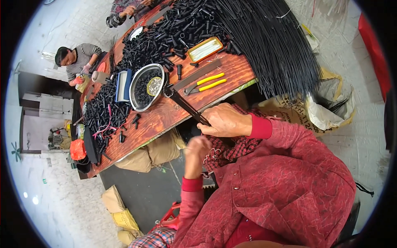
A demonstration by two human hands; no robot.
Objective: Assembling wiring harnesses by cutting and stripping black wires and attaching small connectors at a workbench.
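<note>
My right hand (225,120) is closed around the near end of a long black tool with two narrow bars (186,104). Its rounded far end reaches over the table edge, close to a metal bowl (131,91) of small black parts. Inside the bowl sits a round yellow dish of tiny silvery pieces (155,86). Lower and to the left, my left hand (196,149) is raised in front of my lap, apart from the tool. Motion smears its fingers, so whether it holds anything is unclear. Yellow-handled pliers (211,82) lie just beyond the tool.
Heaps of black tubular parts (165,39) and a thick sheaf of black rods (273,45) cover much of the wooden table (153,130). An orange-rimmed tray (205,49) and blue box (123,85) stand among them. Sacks (144,155) lie below; co-workers (80,62) sit across.
</note>
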